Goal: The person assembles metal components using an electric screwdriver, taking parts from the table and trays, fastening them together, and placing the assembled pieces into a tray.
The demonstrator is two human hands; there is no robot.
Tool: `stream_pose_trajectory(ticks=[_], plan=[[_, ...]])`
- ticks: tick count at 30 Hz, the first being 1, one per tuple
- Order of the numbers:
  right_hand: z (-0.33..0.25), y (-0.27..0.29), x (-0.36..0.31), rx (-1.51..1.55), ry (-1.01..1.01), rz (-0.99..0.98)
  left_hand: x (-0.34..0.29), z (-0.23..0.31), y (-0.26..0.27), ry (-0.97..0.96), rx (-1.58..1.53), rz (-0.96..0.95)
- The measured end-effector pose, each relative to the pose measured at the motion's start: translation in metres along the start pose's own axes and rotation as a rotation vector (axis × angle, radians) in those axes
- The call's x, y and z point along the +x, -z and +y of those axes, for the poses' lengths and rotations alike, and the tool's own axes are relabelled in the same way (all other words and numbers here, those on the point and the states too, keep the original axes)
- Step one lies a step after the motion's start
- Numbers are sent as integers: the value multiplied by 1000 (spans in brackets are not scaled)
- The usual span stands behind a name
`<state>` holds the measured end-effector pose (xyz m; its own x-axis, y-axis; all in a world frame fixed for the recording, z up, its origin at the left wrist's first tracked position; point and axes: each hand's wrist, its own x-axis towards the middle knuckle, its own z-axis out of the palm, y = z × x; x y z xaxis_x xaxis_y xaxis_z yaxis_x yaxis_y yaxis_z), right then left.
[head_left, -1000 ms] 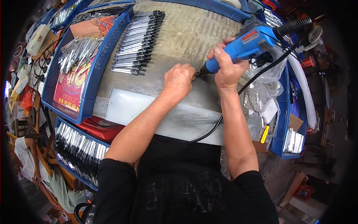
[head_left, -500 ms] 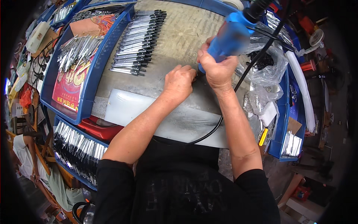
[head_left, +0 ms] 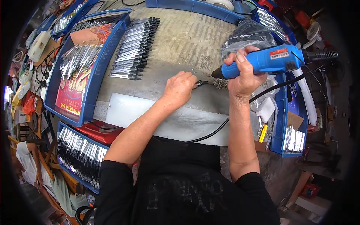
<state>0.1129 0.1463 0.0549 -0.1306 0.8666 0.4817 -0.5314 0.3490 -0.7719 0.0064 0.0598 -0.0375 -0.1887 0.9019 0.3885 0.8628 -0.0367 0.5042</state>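
Observation:
My right hand (head_left: 243,77) is wrapped round a blue electric screwdriver (head_left: 262,62), which lies nearly level with its dark tip pointing left. Beneath that tip is a small heap of tiny metal screws (head_left: 221,84). My left hand (head_left: 179,88) rests closed on the work surface, gripping a slim part whose black end (head_left: 201,83) sticks out to the right; the rest of the part is hidden under my fingers. To the upper left, a neat row of slim silver parts with black ends (head_left: 133,48) lies on the table.
Blue trays (head_left: 107,56) of silver pieces stand at the left and right. A white sheet (head_left: 150,112) lies along the near edge, crossed by a black cable (head_left: 210,135). Clear plastic bags (head_left: 249,33) and a yellow-handled tool (head_left: 263,133) are on the right. Another person (head_left: 30,161) sits at far left.
The screwdriver has swung from upright over the left hand to nearly level, moving right to the screw heap. My left hand stays in place, and the part's black end now shows.

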Motion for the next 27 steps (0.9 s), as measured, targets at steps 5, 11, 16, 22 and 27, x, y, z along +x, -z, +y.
stream_pose_trajectory(ticks=[5,11,16,22,27], plan=[[3,9,-2,48,0,32,-1,0,-6,-50,61,-25],[4,11,-4,23,-28,25,-1,0,-7,-73,93,-15],[14,8,-7,34,-80,10,-1,0,-9,-66,116,-7],[23,3,-11,8,-142,-62,-1,0,-9,-65,98,8],[26,3,-12,-2,-156,-79,-2,0,-9,-60,91,14]])
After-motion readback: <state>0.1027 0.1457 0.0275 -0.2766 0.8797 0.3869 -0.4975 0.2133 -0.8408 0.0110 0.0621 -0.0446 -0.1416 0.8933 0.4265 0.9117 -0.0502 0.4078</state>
